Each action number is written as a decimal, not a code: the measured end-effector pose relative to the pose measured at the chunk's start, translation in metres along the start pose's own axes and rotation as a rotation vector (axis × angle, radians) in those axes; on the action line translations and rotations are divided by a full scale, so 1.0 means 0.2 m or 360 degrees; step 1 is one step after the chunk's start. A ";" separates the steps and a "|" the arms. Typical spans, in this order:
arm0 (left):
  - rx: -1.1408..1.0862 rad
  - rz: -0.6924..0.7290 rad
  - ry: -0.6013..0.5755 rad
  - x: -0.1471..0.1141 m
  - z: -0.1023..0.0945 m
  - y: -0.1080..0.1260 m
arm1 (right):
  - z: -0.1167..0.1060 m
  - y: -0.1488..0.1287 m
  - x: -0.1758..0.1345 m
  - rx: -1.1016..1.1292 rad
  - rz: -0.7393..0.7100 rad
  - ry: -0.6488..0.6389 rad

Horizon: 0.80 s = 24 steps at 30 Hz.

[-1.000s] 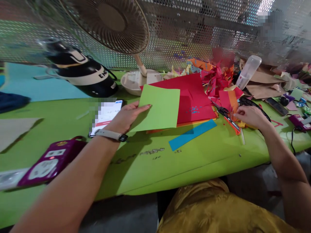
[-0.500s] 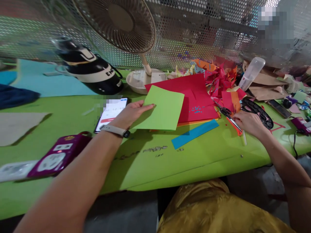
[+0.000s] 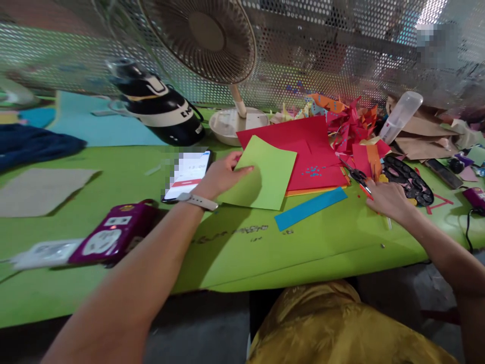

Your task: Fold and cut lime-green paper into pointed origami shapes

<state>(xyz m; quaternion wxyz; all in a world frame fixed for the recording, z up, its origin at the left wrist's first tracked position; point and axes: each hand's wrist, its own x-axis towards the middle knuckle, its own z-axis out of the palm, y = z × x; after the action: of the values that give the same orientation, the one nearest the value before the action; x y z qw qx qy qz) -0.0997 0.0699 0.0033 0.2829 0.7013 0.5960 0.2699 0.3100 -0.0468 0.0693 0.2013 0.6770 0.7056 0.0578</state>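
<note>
A light green sheet of paper [image 3: 271, 174] is pinched at its left edge by my left hand [image 3: 223, 177], thumb on top and fingers behind. The sheet is tilted up over red paper [image 3: 295, 132]. At the right, my right hand [image 3: 388, 198] is closed over the lower end of a pair of scissors [image 3: 356, 175]. Their dark upper part shows beyond my fingers; the rest is hidden under the hand. A blue paper strip [image 3: 310, 208] lies between my hands on the green table [image 3: 303, 263].
A phone [image 3: 186, 174] lies beside my left wrist, a purple power strip [image 3: 121, 230] nearer. Behind stand a black bottle [image 3: 162, 108] and a fan [image 3: 208, 33]. Red and orange scraps [image 3: 350, 124], a black palette [image 3: 411, 179] and a clear bottle [image 3: 401, 117] lie right.
My right hand has moved over the scissors, covering the orange and silver parts that showed before. My left hand still holds the green sheet. The whole view has shifted slightly.
</note>
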 end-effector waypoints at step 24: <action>-0.0353 -0.0045 -0.0027 -0.01 -0.06 0.04 | 0.04 0.57 0.01 0.1826 -0.0166 -0.0525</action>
<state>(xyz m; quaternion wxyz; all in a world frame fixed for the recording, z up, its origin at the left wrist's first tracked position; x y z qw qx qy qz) -0.1022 0.0682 0.0169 0.3675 0.6596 0.5699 0.3242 0.4187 -0.0371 0.1026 -0.0870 0.6420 0.6159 -0.4483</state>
